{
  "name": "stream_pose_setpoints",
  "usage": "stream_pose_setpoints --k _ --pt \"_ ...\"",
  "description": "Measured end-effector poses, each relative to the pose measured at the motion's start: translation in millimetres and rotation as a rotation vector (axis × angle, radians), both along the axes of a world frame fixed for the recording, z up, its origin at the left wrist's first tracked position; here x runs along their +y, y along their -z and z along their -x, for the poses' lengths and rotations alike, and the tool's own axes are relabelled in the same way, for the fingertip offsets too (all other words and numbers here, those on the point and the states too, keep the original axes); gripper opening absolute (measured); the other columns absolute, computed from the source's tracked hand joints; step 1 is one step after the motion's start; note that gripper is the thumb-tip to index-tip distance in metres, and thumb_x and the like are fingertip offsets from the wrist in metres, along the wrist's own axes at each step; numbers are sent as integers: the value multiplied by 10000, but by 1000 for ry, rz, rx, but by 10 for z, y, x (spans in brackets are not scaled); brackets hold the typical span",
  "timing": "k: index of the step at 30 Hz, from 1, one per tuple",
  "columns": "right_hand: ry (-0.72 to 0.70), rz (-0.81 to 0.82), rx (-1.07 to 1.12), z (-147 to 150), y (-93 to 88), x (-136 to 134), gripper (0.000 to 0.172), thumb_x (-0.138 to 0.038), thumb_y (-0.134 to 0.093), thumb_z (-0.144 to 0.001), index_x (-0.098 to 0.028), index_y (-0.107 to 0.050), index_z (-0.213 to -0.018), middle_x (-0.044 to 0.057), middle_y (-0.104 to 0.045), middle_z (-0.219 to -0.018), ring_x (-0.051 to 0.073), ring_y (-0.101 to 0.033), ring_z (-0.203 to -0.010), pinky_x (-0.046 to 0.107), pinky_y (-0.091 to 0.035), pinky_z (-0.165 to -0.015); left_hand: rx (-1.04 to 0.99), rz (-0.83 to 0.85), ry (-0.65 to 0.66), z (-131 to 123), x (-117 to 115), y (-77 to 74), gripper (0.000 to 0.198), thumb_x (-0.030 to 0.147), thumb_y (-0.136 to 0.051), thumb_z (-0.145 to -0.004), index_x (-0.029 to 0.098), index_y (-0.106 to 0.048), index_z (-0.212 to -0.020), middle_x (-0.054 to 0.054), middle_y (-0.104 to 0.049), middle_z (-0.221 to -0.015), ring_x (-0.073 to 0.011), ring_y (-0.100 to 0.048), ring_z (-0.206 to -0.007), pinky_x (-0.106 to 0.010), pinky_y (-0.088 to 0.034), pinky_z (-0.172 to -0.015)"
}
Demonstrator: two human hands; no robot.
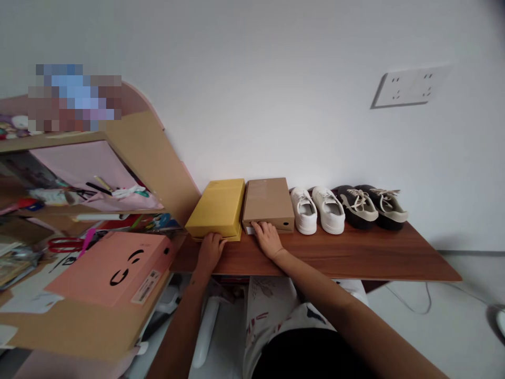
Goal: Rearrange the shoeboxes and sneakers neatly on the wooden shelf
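Note:
A yellow shoebox (219, 205) and a brown shoebox (268, 200) lie side by side on a reddish-brown wooden shelf board (339, 255), both with lids on. My left hand (212, 248) touches the front edge of the yellow box, fingers pointing away from me and thumb apart. At the front left corner of the brown box rests my right hand (269, 239), its fingers stretched out against the front face. To the right stand a pair of white sneakers (332, 213) and a pair of dark sneakers with beige heels and laces (361, 208), heels toward me.
On the left, a desk (90, 331) carries a pink box (114, 268), papers and red scissors (65, 245). Its shelf unit (145, 142) rises beside the yellow box. A wall socket plate (410, 87) is at the upper right. A cable (428, 300) lies on the floor.

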State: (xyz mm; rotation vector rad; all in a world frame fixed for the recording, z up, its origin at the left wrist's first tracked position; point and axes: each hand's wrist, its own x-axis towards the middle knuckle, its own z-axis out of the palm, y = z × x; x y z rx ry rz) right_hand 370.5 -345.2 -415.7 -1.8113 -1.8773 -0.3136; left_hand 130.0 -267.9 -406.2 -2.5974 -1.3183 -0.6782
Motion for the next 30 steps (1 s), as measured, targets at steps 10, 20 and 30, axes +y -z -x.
stream_pose_setpoints --k 10,20,30 --pt "-18 -204 134 -290 -122 -592 490 -324 -560 -911 -199 -534 -1384 164 -503 -1405 299 -424 -1276 508 -319 -1090 -192 -110 -223 -138 -234 -72 388 371 -504 -904 79 -550 -1155 -233 -583 -1128 -356 -554 -1104 -501 -457 -945" --pt "521 -265 366 -1813 -186 -926 450 -333 -544 -886 -108 -540 -1275 259 -413 -1404 370 -448 -1283 549 -414 -1011 -290 154 429 -2459 -1139 -374 410 197 -516 -926 202 -513 -1336 -155 -518 -1344 -261 -492 -1286 -443 -409 -1097" --pt "471 -353 1214 -2223 -101 -1072 484 -616 -604 -798 -199 -532 -1033 82 -655 -958 263 -638 -949 443 -542 -866 -573 406 115 -3500 -912 -251 120 256 -546 -925 143 -582 -945 -168 -611 -1045 -292 -586 -1068 -454 -460 -966"
